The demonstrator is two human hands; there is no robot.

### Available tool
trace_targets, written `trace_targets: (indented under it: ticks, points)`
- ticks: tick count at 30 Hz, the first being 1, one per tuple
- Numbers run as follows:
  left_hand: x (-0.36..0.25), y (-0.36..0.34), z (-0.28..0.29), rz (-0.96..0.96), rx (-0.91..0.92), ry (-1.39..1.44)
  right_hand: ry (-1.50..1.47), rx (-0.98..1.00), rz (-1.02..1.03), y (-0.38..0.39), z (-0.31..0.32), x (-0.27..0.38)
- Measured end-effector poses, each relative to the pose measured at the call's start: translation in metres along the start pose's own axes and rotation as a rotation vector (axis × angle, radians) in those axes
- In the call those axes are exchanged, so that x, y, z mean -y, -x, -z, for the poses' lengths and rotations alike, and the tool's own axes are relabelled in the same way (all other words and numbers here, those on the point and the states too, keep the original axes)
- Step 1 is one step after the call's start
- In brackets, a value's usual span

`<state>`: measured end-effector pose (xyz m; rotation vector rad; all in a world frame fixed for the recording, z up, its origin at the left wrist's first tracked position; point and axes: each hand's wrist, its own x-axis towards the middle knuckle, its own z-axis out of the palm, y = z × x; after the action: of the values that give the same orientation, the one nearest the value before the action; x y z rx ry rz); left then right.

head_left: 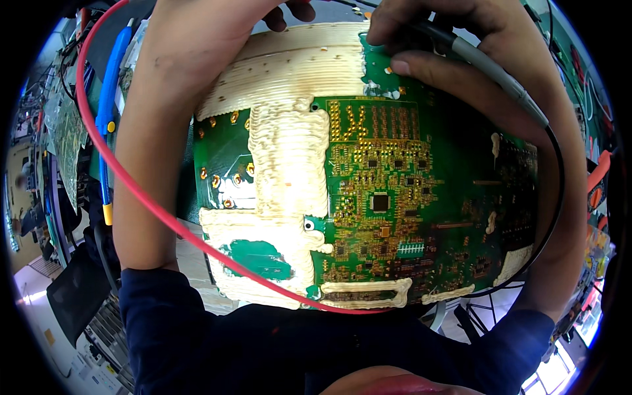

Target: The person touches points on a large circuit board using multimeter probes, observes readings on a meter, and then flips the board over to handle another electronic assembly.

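Note:
A large green circuit board [454, 178] stretches across the view under both my hands. Thick cream ribbed bands [289, 151] of hardened filler cover much of its left half and upper edge. A small black square chip [380, 202] sits among fine components near the middle. My right hand [454, 39] is closed around a grey and black test probe [490, 66], its fingers over the board's top edge; the tip is hidden. My left hand [227, 29] reaches past the upper left of the board, with curled fingertips partly cut off; what it holds, if anything, does not show.
A red cable [141, 197] loops from the upper left across the board's lower left. The probe's black cable [561, 171] runs down the right side. A blue tool with yellow parts [108, 105] is left of my forearm. A dark chair [76, 283] stands at lower left.

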<state>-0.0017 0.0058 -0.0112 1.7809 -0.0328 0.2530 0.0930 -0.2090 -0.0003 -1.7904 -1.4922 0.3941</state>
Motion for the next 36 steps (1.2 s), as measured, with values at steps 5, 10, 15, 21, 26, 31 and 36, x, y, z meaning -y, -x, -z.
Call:
trace_targets:
  ticks: [5, 10, 15, 21, 26, 31, 36]
  points:
    - [0.001, 0.000, 0.001, 0.014, 0.006, -0.040, 0.270, -0.006, -0.175, 0.000, -0.003, 0.036]
    - [-0.001, -0.001, -0.002, 0.014, 0.038, -0.007, 0.154, -0.055, -0.225, 0.004, 0.006, 0.036]
    - [0.016, -0.002, 0.008, -0.013, 0.015, -0.016, 0.189, -0.069, 0.016, 0.005, -0.001, 0.014]
    - [0.012, -0.004, 0.006, 0.006, -0.019, -0.096, 0.434, -0.098, -0.030, 0.004, -0.010, 0.031]
    - [0.000, 0.000, 0.001, 0.007, 0.013, -0.049, 0.342, -0.257, -0.018, 0.008, -0.005, 0.014]
    - [0.002, 0.001, 0.003, 0.016, -0.008, -0.084, 0.301, -0.394, 0.052, 0.002, 0.001, -0.005]
    - [0.013, -0.005, 0.004, 0.040, -0.040, -0.126, -0.109, -0.508, -0.100, 0.000, -0.011, -0.007]
